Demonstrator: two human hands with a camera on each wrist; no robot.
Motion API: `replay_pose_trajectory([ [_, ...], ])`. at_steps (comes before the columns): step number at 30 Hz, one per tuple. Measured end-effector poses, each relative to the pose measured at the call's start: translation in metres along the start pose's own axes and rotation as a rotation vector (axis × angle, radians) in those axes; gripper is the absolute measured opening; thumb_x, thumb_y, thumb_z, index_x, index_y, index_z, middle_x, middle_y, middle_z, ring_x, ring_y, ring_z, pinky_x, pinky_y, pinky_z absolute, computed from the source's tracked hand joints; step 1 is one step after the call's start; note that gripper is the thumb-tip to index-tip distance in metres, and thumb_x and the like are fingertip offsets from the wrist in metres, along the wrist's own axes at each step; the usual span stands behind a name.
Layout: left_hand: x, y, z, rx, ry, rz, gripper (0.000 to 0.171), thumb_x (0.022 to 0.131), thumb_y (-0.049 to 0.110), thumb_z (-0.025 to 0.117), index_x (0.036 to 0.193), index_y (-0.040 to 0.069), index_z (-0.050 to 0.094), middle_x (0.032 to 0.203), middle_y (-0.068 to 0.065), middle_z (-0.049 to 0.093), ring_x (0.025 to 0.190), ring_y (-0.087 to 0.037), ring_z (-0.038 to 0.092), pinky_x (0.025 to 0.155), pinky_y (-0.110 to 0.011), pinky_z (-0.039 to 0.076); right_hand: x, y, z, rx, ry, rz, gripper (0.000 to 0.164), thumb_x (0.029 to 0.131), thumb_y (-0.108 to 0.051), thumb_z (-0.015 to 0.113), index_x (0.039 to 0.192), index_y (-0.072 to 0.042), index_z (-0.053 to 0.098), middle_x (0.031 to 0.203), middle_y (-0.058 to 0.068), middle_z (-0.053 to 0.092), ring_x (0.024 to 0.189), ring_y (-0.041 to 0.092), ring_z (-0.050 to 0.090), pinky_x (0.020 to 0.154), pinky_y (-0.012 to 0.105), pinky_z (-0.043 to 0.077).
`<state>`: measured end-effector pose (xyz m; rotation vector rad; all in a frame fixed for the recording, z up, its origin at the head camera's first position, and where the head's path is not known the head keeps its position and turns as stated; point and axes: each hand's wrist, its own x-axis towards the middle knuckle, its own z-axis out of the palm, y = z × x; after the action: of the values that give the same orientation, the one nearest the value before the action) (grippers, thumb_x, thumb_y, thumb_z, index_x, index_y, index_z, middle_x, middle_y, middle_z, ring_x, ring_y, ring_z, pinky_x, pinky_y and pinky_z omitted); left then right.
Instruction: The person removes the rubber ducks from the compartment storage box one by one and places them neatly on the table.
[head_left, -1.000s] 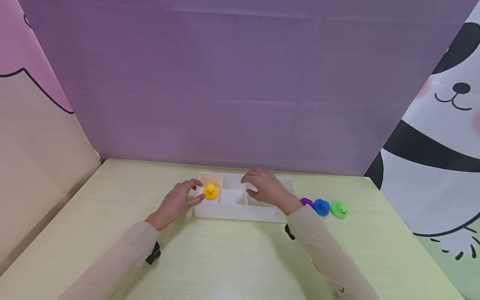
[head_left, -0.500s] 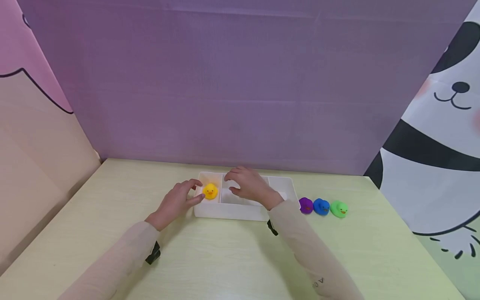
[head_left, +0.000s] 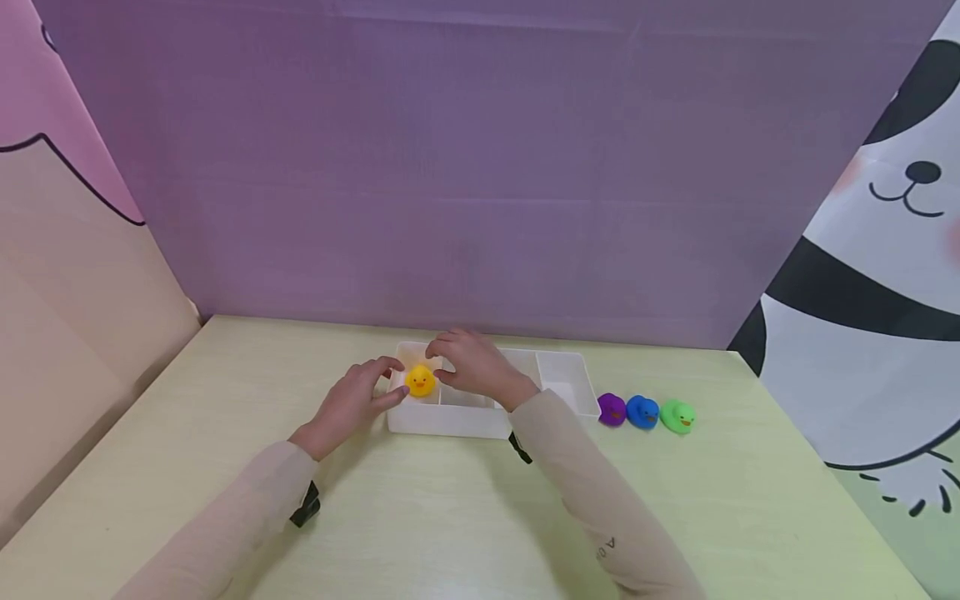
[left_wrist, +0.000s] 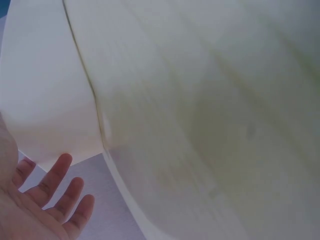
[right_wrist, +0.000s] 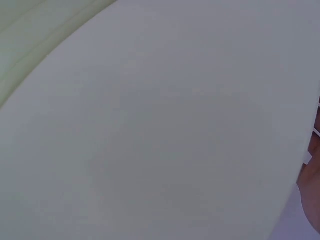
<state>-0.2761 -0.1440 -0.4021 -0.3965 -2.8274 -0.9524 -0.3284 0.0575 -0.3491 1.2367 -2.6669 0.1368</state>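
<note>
A yellow rubber duck (head_left: 420,381) sits in the leftmost compartment of a white divided tray (head_left: 450,423). At the tray's left end is my left hand (head_left: 348,408), thumb and fingers spread apart around the corner near the duck. The left wrist view shows its fingers (left_wrist: 65,205) loosely bent beside the pale tray wall; whether they touch it, I cannot tell. My right hand (head_left: 476,367) hovers over the second compartment, just right of the duck, with a gap between thumb and fingers and nothing held. Only a sliver of that hand (right_wrist: 311,195) appears in the right wrist view.
Right of the tray, a purple duck (head_left: 612,409), a blue duck (head_left: 642,412) and a green duck (head_left: 678,416) stand in a row on the light wooden table (head_left: 420,517). A purple cloth backdrop (head_left: 465,167) rises behind the table's far edge.
My right hand has moved left across the tray, from the third compartment toward the yellow duck. The purple duck, partly hidden before, now shows fully. My left hand has stayed in place.
</note>
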Motion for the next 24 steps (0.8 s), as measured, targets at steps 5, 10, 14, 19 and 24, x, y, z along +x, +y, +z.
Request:
replay_pose_trajectory([
  [5, 0.001, 0.0, 0.0, 0.016, 0.006, -0.003, 0.04, 0.086, 0.035, 0.061, 0.12, 0.016, 0.053, 0.109, -0.006, 0.058, 0.094, -0.025, 0.05, 0.078, -0.04, 0.046, 0.008, -0.005, 0.0, -0.02, -0.045, 0.025, 0.029, 0.081, -0.02, 0.068, 0.109, -0.013, 0.063, 0.111, -0.002, 0.063, 0.107, 0.018, 0.054, 0.097, 0.036, 0.042],
  [10, 0.0, 0.001, -0.001, 0.017, 0.002, -0.008, 0.04, 0.086, 0.035, 0.062, 0.12, 0.016, 0.053, 0.11, -0.006, 0.058, 0.095, -0.026, 0.05, 0.079, -0.041, 0.047, 0.016, -0.008, 0.001, -0.066, -0.096, 0.048, 0.03, 0.082, -0.022, 0.068, 0.111, -0.016, 0.063, 0.114, -0.003, 0.063, 0.109, 0.017, 0.053, 0.098, 0.037, 0.041],
  [14, -0.001, 0.001, -0.002, 0.016, -0.001, -0.004, 0.04, 0.086, 0.034, 0.061, 0.12, 0.016, 0.053, 0.109, -0.006, 0.058, 0.096, -0.026, 0.05, 0.078, -0.041, 0.046, 0.022, -0.009, 0.002, -0.081, -0.131, 0.051, 0.03, 0.082, -0.021, 0.068, 0.111, -0.017, 0.063, 0.115, -0.003, 0.062, 0.111, 0.018, 0.051, 0.1, 0.04, 0.039],
  [19, -0.002, 0.002, -0.002, 0.009, 0.001, -0.002, 0.039, 0.086, 0.034, 0.062, 0.119, 0.016, 0.053, 0.109, -0.006, 0.059, 0.095, -0.025, 0.05, 0.079, -0.041, 0.046, 0.026, -0.012, 0.002, -0.096, -0.183, 0.041, 0.03, 0.082, -0.02, 0.068, 0.111, -0.017, 0.062, 0.116, -0.003, 0.062, 0.114, 0.018, 0.05, 0.103, 0.042, 0.035],
  [24, -0.002, 0.002, -0.001, 0.005, 0.0, 0.007, 0.04, 0.086, 0.034, 0.061, 0.12, 0.015, 0.053, 0.109, -0.006, 0.059, 0.095, -0.025, 0.051, 0.079, -0.041, 0.047, 0.029, -0.013, 0.006, -0.101, -0.232, 0.055, 0.032, 0.08, -0.021, 0.07, 0.111, -0.019, 0.062, 0.117, -0.003, 0.06, 0.116, 0.018, 0.048, 0.107, 0.043, 0.031],
])
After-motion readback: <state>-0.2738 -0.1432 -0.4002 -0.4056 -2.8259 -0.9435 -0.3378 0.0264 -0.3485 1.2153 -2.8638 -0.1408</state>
